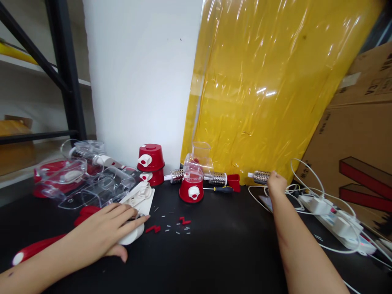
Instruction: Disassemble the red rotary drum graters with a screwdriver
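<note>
My left hand lies across a white plastic part, its fingers stretched out and the thumb apart. Beneath its wrist, a red handle with a white end sticks out to the left. On the far right, my right hand is closed on the end of a metal grater drum with a white shaft pointing left. Its fingertips are partly hidden from view. Between the hands lie small red clips and several screws.
A red grater base with a clear hopper stands mid-table, with another grater drum and a screwdriver beside it. Stacked red bases are behind. Clear plastic parts pile up left. A power strip with white cables lies right.
</note>
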